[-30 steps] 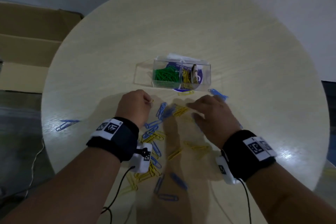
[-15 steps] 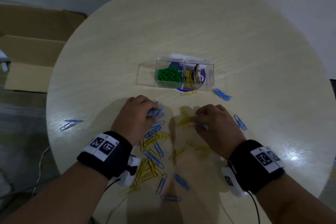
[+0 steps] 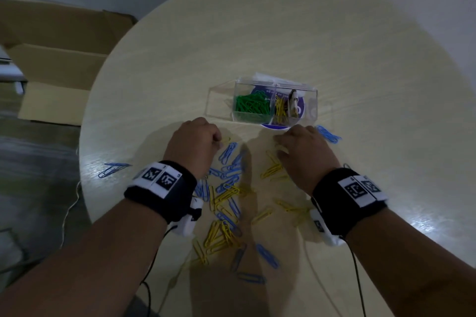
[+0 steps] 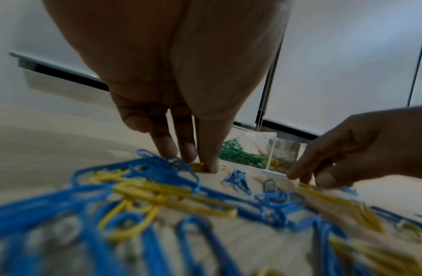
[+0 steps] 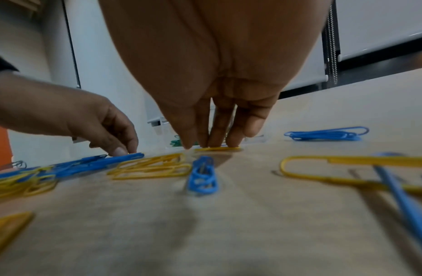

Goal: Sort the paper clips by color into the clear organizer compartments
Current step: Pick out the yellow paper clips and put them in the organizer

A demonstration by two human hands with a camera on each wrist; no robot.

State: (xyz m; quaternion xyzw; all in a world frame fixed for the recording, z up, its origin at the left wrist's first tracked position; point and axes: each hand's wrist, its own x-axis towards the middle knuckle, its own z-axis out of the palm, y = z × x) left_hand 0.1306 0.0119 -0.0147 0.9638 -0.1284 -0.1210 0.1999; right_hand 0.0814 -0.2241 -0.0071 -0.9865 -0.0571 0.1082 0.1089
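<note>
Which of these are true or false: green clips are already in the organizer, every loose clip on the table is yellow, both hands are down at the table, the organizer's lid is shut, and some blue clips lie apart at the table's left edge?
1. Green paper clips fill one compartment of the clear organizer. True.
2. Every loose clip is yellow. False: blue paper clips and yellow paper clips lie mixed.
3. The left hand and right hand are down at the round table. True.
4. The lid is shut. False: it is open.
5. Blue clips lie apart near the left edge. True.

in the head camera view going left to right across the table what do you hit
stray blue clips → left hand → blue and yellow clip pile → right hand → blue clips by the organizer
</note>
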